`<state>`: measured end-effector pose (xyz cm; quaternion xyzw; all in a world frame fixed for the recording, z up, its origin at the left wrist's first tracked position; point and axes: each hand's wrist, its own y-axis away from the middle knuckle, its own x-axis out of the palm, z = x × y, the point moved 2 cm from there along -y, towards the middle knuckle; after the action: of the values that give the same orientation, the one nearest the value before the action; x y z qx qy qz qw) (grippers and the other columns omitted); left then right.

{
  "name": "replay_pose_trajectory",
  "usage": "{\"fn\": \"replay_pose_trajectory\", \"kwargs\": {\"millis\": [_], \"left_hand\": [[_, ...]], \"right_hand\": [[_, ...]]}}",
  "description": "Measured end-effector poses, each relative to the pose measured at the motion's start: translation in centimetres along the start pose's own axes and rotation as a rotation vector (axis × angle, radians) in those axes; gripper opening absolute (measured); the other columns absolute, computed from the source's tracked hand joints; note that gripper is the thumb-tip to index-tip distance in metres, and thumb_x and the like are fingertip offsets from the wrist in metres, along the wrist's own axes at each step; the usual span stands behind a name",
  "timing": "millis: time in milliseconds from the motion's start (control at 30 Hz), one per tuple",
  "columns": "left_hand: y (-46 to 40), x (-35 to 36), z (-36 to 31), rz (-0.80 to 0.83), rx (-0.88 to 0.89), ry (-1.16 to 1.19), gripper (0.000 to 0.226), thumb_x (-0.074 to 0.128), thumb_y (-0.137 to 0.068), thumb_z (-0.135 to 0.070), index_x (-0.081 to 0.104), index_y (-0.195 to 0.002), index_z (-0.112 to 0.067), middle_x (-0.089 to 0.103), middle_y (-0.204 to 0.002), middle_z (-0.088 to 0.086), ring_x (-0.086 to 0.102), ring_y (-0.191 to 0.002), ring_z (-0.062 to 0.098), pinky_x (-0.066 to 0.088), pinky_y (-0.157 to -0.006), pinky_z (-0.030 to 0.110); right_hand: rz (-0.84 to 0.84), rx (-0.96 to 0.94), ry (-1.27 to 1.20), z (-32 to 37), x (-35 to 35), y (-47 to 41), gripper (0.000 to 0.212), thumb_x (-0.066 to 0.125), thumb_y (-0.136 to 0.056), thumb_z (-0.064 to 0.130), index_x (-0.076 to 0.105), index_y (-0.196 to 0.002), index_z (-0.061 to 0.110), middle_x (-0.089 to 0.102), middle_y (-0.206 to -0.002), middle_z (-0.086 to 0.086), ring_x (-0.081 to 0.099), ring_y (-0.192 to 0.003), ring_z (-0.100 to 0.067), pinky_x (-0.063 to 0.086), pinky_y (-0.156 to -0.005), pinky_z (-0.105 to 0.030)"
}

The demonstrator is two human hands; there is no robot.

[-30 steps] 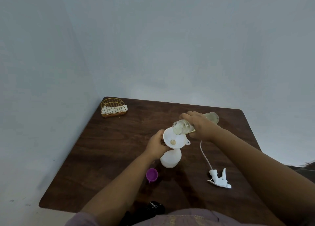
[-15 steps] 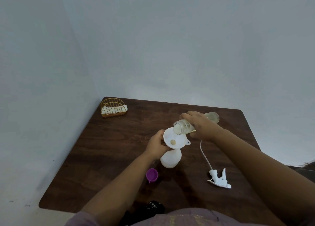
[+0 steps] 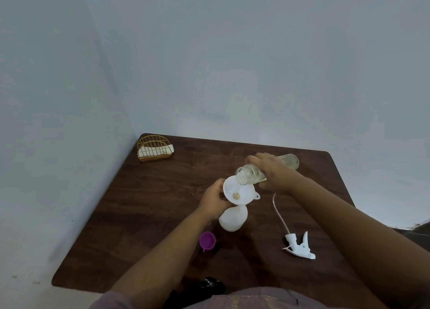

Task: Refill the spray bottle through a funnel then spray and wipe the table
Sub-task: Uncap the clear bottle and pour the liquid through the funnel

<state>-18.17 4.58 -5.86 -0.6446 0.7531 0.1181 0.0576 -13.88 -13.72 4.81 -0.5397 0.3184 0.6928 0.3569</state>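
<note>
On the dark wooden counter there are 1 wire napkin holder, 1 purple cap, 1 white spray bottle, 1 white funnel, 1 clear refill bottle and 1 white trigger sprayer head with its dip tube. From the left: the napkin holder stands at the far left corner with white napkins folded inside it. The purple cap lies open side up near the front, just left of the spray bottle. The left hand is curled around the spray bottle's neck and the funnel's left rim, steadying the funnel seated in the bottle mouth. A small yellowish pool sits at the funnel's throat. The right hand is wrapped around the refill bottle, tilted almost flat with its open mouth over the funnel's far rim; pale yellow liquid lies along its lower side. The sprayer head lies on its side at the right, apart from the bottle. Against 0.5 s ago, hands, bottles and funnel sit in the same places, with no visible shift
</note>
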Motion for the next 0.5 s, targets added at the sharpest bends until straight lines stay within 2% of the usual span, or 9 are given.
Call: {"fn": "replay_pose_trajectory", "kwargs": {"millis": [200,500], "left_hand": [[-0.01,0.02,0.11,-0.006,0.002,0.001,0.057,0.085,-0.072,-0.012,0.057,-0.12,-0.023,0.064,-0.113,-0.01,0.062,-0.106,0.009,0.055,-0.089,0.031],[0.12,0.03,-0.03,-0.007,-0.003,0.009,0.056,0.084,-0.073,-0.012,0.056,-0.12,-0.024,0.063,-0.11,-0.014,0.061,-0.103,0.005,0.053,-0.083,0.022]], "right_hand": [[-0.013,-0.017,-0.008,-0.11,0.08,0.09,0.048,0.068,-0.073,0.011,0.051,-0.117,0.022,0.051,-0.103,0.003,0.048,-0.098,-0.018,0.04,-0.093,-0.037],[-0.01,-0.022,0.001,-0.19,0.15,0.01,0.05,0.068,-0.073,0.012,0.05,-0.118,0.024,0.053,-0.106,0.003,0.049,-0.099,-0.018,0.04,-0.093,-0.036]]}}
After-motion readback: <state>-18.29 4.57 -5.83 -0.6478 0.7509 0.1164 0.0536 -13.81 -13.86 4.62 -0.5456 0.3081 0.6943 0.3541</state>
